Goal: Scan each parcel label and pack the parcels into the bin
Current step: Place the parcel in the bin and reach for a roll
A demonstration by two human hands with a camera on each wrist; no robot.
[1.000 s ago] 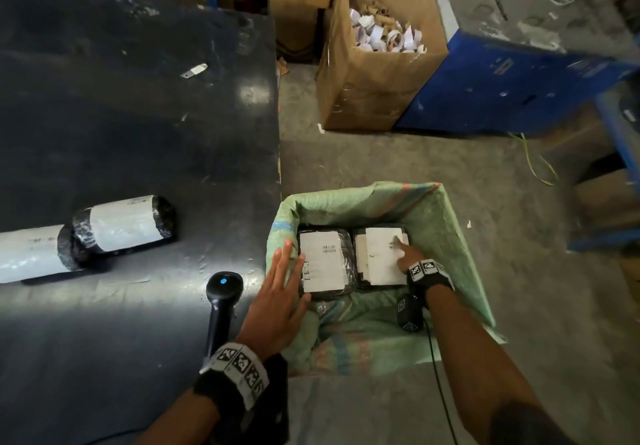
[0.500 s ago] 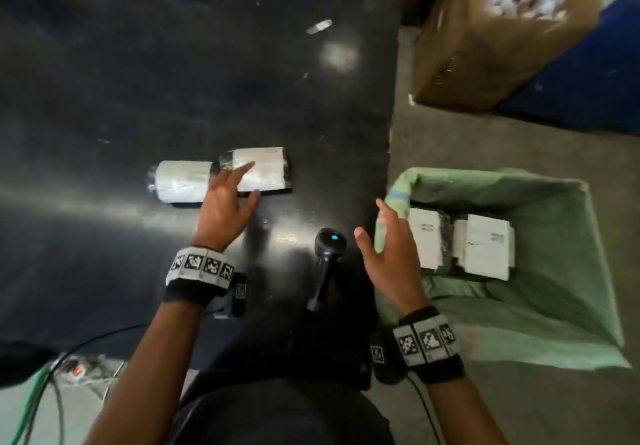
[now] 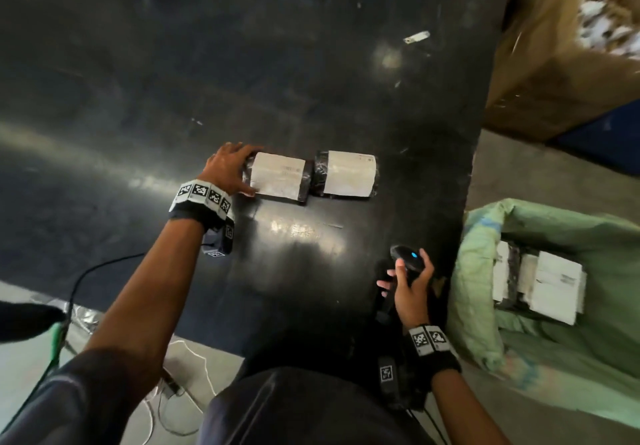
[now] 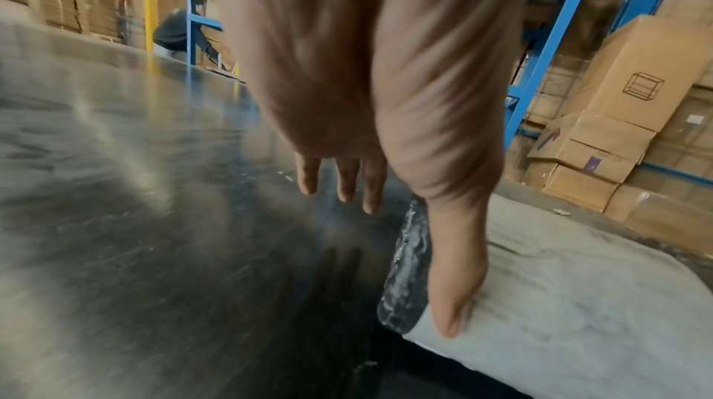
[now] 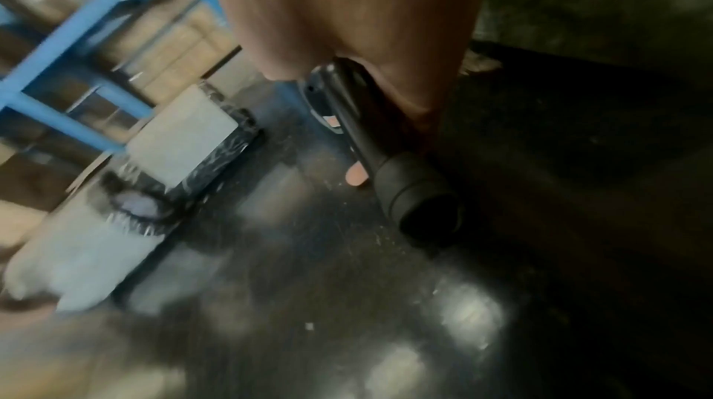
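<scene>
Meanwhile the left hand cups the end of one parcel on the desk, thumb on its label; a second parcel touches it beyond. Right hand grips the scanner, bin just beside it.

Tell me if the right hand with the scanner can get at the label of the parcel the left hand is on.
Probably yes. The left hand holds only the parcel end, its white label faces up, and bare table lies between it and the right hand gripping the scanner.
</scene>
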